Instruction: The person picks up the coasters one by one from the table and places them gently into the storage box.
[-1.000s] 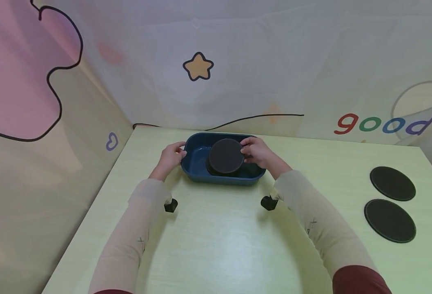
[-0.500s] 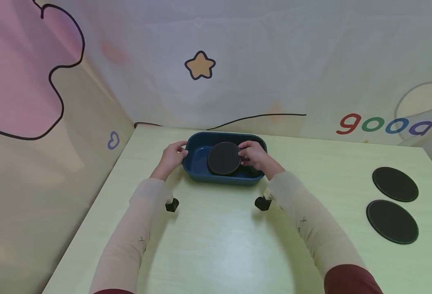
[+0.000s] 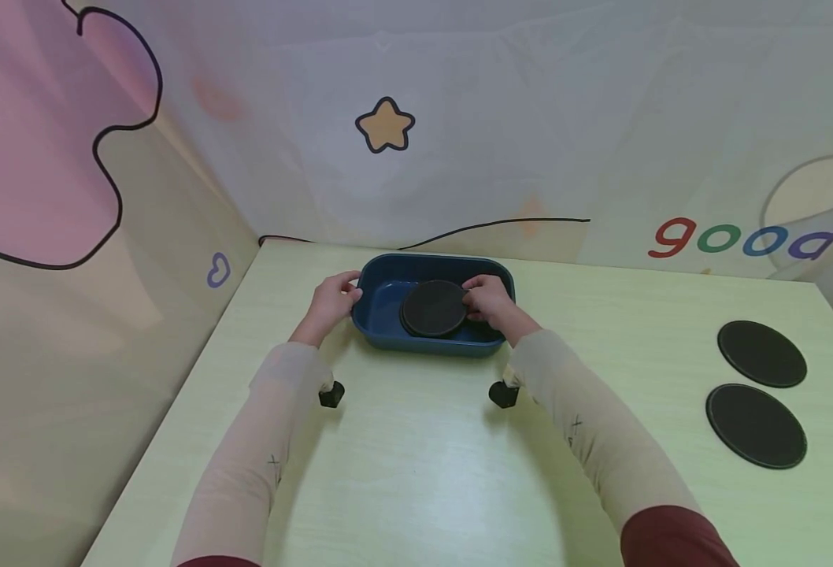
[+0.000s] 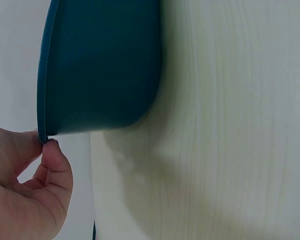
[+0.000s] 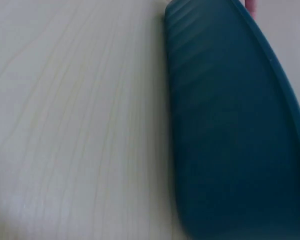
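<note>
A blue rectangular basin [image 3: 381, 340] stands near the back of the table. My left hand [image 3: 333, 305] pinches its left rim between thumb and fingers, which the left wrist view shows up close on the basin [image 4: 100, 65]. Inside lies a round black coaster [image 3: 434, 309], low near the floor of the basin; an edge just under it suggests another disc below. Reaching in over the right side, my right hand [image 3: 489, 301] pinches the coaster's right edge. In the right wrist view the basin's outer wall [image 5: 230, 125] hides the coaster and nearly all of that hand.
Two more round black coasters, a farther one [image 3: 761, 353] and a nearer one [image 3: 756, 426], lie flat at the right of the pale table [image 3: 402, 472]. A printed cloth [image 3: 501, 142] hangs behind the table and along its left side.
The coaster has gone from raised and tilted to lower and flatter inside the basin, with my right hand moving slightly left and down. My left hand keeps its hold on the rim.
</note>
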The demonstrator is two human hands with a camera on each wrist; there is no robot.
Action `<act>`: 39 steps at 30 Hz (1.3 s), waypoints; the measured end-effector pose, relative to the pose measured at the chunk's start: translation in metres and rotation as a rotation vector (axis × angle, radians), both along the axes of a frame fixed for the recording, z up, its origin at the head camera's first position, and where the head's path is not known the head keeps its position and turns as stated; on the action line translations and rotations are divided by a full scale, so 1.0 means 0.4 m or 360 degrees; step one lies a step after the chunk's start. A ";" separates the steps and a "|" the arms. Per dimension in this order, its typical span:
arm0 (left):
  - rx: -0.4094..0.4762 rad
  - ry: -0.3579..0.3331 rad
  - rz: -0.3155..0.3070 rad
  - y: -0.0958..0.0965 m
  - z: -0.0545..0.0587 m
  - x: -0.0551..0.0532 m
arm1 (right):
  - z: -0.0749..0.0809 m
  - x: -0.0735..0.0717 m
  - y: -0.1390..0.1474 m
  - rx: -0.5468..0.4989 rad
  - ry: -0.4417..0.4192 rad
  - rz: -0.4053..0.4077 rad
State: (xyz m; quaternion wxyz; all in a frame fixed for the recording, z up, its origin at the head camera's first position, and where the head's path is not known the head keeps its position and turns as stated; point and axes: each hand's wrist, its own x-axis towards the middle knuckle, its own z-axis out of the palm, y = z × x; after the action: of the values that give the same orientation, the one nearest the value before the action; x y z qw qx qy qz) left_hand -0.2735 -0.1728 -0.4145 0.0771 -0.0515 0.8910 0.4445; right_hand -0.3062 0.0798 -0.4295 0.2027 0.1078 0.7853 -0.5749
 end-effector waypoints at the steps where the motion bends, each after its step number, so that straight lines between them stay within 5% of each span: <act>1: 0.0002 0.0002 0.0002 0.000 0.000 0.000 | -0.001 0.000 0.000 0.0027 0.0001 0.0015; 15: -0.0012 -0.0022 -0.0014 0.008 0.001 0.001 | 0.026 0.013 0.007 0.0144 0.0024 0.0121; 27: -0.0028 -0.0045 -0.0008 -0.001 0.005 0.000 | 0.136 0.038 0.095 0.0268 0.0242 0.0552; 39: -0.0037 -0.0081 -0.0005 0.009 0.009 0.001 | 0.185 0.069 0.222 0.0372 0.0320 0.0736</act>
State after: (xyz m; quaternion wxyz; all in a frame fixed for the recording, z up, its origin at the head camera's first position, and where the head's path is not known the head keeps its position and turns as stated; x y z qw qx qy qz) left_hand -0.2730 -0.1692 -0.4108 0.0999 -0.0622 0.8939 0.4325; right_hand -0.2787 0.1685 -0.3556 0.2356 -0.1092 0.8663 -0.4268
